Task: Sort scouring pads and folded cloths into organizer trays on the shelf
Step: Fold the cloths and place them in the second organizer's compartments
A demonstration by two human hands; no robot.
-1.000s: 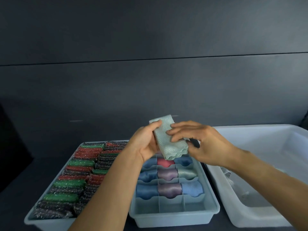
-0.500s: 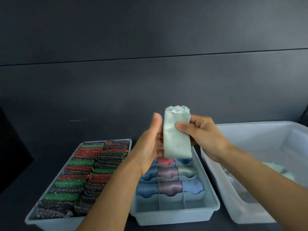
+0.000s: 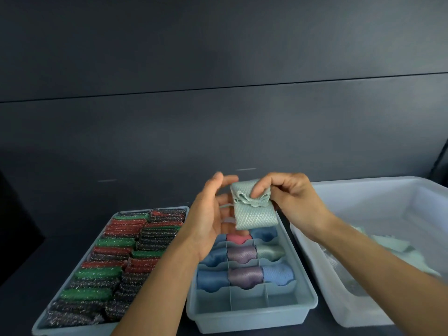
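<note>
Mint-green folded cloth (image 3: 254, 215) pinched at its bunched top edge by right hand (image 3: 294, 202), fingers curled; long axis near upright, above far row of divided tray (image 3: 252, 320). Left hand (image 3: 206, 217) just beside, fingers loose, holding nothing. Likely bound for 3 empty near cells (image 3: 248, 301).

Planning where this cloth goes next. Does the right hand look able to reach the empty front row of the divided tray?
Probably yes: the right hand, pinching the folded cloth, is above the divided tray, and its empty front row lies uncovered.
</note>
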